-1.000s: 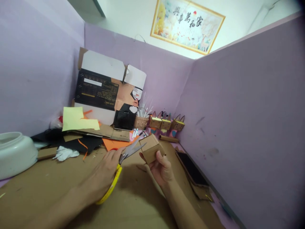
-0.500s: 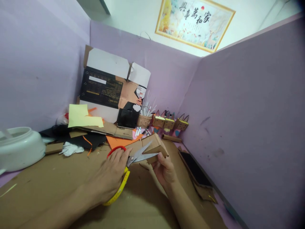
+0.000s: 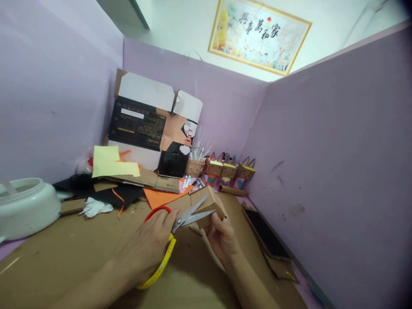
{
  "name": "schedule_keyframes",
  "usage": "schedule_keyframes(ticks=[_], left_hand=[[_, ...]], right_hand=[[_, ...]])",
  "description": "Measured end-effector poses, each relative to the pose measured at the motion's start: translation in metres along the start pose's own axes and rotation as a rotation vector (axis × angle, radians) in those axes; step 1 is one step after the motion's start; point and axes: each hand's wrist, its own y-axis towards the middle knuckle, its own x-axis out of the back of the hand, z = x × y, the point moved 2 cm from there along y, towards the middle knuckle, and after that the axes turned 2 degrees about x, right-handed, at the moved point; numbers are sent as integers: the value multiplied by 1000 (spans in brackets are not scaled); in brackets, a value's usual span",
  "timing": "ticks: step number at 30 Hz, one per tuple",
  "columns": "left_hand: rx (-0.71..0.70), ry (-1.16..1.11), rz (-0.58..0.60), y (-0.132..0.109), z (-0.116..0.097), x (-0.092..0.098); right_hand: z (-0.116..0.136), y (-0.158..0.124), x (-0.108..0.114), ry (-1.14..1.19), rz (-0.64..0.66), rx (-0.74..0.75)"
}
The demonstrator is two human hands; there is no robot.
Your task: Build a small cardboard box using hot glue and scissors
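Note:
My left hand (image 3: 154, 244) is wrapped round the handles of a pair of scissors (image 3: 180, 222), one red, one yellow with measuring marks. Their blades are apart and point right, against a small cardboard box (image 3: 209, 201). That brown box is gripped from below by my right hand (image 3: 223, 236), its thumb near the tip of the lower blade. Whether the cardboard lies between the blades cannot be made out clearly. Both hands are above the cardboard-covered table (image 3: 180, 274).
A white pot (image 3: 28, 210) stands at the left, near a crumpled tissue (image 3: 96, 207). Behind are yellow paper (image 3: 107, 161), orange paper (image 3: 162, 195), a flattened printed box (image 3: 141, 124), a basket of sticks (image 3: 195, 167) and small cardboard figures (image 3: 228, 169). A phone (image 3: 267, 234) lies right, by the purple wall (image 3: 337, 150).
The camera view has tilted up slightly, so things appear a little lower. My hands, the scissors and the box keep nearly the same pose, with the blades still apart.

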Motion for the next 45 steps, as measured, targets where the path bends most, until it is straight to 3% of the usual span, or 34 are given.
schedule_keyframes(ticks=[7,15,31,37,45], left_hand=[[2,56,-20,-1,6,-6],[6,116,59,-4,9,-6],[-151,215,-121,-5,17,-3],[-218,381,-286,-3,12,3],[-181,318,-270,-3,18,-4]], right_hand=[[-3,0,2,44,27,-21],[-1,1,1,64,33,1],[-4,2,2,40,50,29],[-2,1,-3,5,55,53],[-5,0,-4,-9,49,59]])
